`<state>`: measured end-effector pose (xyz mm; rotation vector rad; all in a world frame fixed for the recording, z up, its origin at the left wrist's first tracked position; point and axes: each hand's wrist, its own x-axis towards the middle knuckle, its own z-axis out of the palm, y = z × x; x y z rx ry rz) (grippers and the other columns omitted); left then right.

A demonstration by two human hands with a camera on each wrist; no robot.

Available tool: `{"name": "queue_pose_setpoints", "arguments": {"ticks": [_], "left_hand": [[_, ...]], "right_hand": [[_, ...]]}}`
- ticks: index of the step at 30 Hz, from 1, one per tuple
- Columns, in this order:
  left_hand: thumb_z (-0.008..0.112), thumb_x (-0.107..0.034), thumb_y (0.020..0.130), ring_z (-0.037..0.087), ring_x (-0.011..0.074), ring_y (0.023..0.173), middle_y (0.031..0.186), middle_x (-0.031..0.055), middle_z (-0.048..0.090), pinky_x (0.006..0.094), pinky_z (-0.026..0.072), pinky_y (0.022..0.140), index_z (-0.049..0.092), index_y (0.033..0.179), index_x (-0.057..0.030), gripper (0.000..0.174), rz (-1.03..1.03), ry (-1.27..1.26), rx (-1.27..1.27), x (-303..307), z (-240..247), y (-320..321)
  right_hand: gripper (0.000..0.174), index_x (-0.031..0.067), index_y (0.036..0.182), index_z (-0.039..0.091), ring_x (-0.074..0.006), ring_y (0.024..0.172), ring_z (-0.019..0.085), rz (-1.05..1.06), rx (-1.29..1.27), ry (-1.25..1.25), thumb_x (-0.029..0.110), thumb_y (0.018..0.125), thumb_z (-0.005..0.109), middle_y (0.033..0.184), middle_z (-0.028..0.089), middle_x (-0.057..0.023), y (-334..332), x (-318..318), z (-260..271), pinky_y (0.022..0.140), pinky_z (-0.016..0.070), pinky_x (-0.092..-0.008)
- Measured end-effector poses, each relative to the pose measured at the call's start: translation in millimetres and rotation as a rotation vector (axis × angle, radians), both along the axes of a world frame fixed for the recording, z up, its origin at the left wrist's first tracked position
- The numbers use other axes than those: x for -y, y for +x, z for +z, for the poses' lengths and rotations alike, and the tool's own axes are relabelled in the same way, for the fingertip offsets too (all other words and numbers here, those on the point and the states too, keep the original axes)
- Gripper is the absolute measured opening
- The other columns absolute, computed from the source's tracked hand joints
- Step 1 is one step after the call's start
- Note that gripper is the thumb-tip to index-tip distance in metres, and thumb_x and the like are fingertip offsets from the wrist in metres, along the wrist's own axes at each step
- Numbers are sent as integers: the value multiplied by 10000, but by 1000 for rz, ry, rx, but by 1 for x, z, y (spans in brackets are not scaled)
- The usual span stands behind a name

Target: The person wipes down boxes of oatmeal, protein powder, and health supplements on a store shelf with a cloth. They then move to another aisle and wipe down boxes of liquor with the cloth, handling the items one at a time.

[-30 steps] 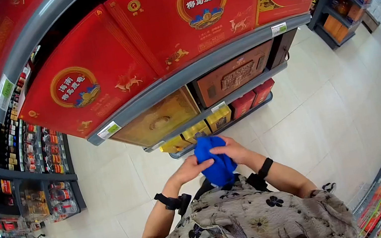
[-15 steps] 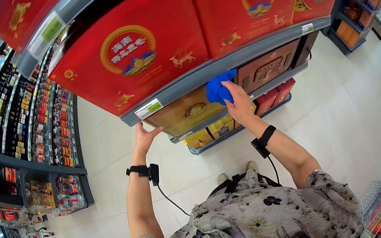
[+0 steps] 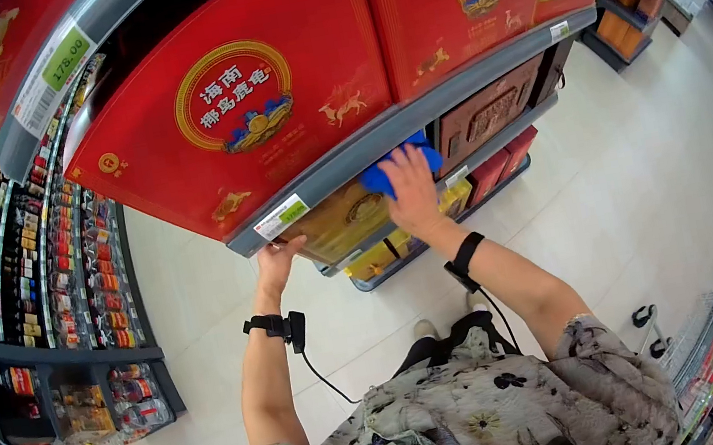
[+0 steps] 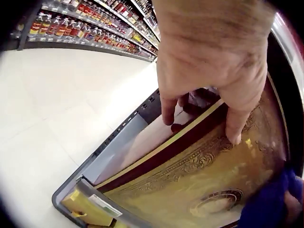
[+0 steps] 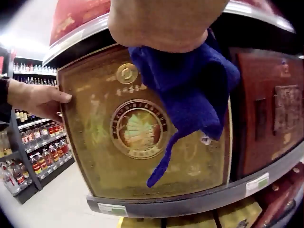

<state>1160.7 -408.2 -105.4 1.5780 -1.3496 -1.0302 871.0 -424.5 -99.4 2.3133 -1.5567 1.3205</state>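
Note:
A gold box [image 3: 336, 224] with a round emblem stands on the middle shelf. My left hand [image 3: 278, 269] grips its left edge, thumb on the front face and fingers around the side, as the left wrist view shows of this hand [image 4: 209, 71]. Against the upper right of the box front, my right hand [image 3: 413, 194] presses a blue cloth [image 3: 376, 181], its fingers spread out and fairly straight. In the right wrist view the bunched cloth [image 5: 190, 85] has one end dangling over the gold box [image 5: 95, 156]; that hand's fingers are hidden there.
Large red boxes [image 3: 300, 53] fill the shelf above, its grey edge [image 3: 450, 103] jutting over my hands. A brown box [image 3: 489, 111] stands right of the gold one. Yellow boxes [image 3: 368, 263] sit below. Bottle shelves [image 3: 52, 264] are at the left.
Both hands have left the spot before my body, where they held the cloth together, and reached to the gold box. The right hand's fingers have since spread over the cloth and shifted slightly left.

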Motion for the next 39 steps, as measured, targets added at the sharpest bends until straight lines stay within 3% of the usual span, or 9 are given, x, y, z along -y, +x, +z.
{"name": "queue_pose_setpoints", "arguments": {"ticks": [10, 12, 19, 23, 30, 32, 35, 37, 39], "left_hand": [[641, 52, 782, 535, 160, 933, 1045, 71, 599, 310, 454, 832, 560, 1100, -5, 333, 0, -21, 151, 3, -14, 6], [633, 66, 779, 540, 156, 918, 1044, 70, 605, 314, 458, 810, 562, 1088, -2, 324, 65, -278, -61, 0, -19, 4], [746, -50, 754, 559, 198, 951, 1064, 109, 613, 325, 438, 870, 559, 1100, 32, 403, -21, -58, 30, -6, 3, 0], [737, -65, 772, 544, 201, 983, 1091, 116, 608, 309, 420, 895, 554, 1124, 38, 409, -4, -37, 17, -4, -7, 5], [735, -45, 774, 582, 165, 914, 1001, 75, 637, 293, 459, 828, 608, 1038, 21, 301, -14, 35, 164, -8, 9, 1], [743, -79, 781, 557, 194, 964, 1047, 83, 610, 323, 426, 898, 541, 1105, 9, 392, 7, 107, 96, -10, 11, 0], [735, -67, 787, 574, 171, 940, 1021, 76, 629, 305, 445, 869, 575, 1075, 12, 339, 17, 55, 95, -12, 14, -6], [731, -64, 793, 595, 147, 889, 997, 70, 651, 285, 469, 815, 619, 1031, 13, 274, 35, 20, 115, -13, 9, -2], [737, -71, 789, 581, 165, 920, 1018, 76, 635, 297, 452, 856, 569, 1087, 12, 352, -3, 68, 149, -11, 3, 11]], "right_hand": [[303, 71, 1048, 607, -352, 1239, 381, 290, -42, -56, 213, 782, 584, 1254, 486, -143, 112, -26, 11, 1084, 237, -531], [276, 89, 1044, 612, -320, 1245, 392, 437, -137, -300, 197, 793, 571, 1264, 503, -114, 118, -24, 3, 1090, 242, -505], [259, 127, 1004, 616, -310, 1241, 411, 172, -94, -232, 92, 752, 569, 1297, 490, -109, 35, 11, -10, 1067, 285, -501], [511, 52, 1244, 466, -355, 1276, 373, -73, 395, -88, -23, 744, 540, 1345, 416, -185, -15, 25, -13, 1092, 267, -458], [517, 8, 1413, 265, -362, 1297, 355, -375, 1432, 408, 3, 922, 429, 1404, 356, -210, 12, 39, -81, 1085, 278, -391], [419, 7, 1363, 339, -318, 1267, 397, -477, 1442, 452, 102, 960, 401, 1360, 432, -174, 27, 41, -136, 1074, 299, -375], [356, 29, 1265, 453, -272, 1186, 470, -210, 2183, 643, 218, 979, 356, 1291, 511, -122, 49, 32, -166, 1032, 358, -370], [358, 55, 1130, 549, -234, 1046, 543, -307, 2282, 966, 288, 978, 325, 1182, 580, -86, 74, 21, -170, 921, 447, -362], [322, 47, 1062, 589, -240, 933, 582, -27, 1916, 1062, 242, 968, 350, 1083, 620, -88, 143, 18, -303, 824, 494, -370]]}}
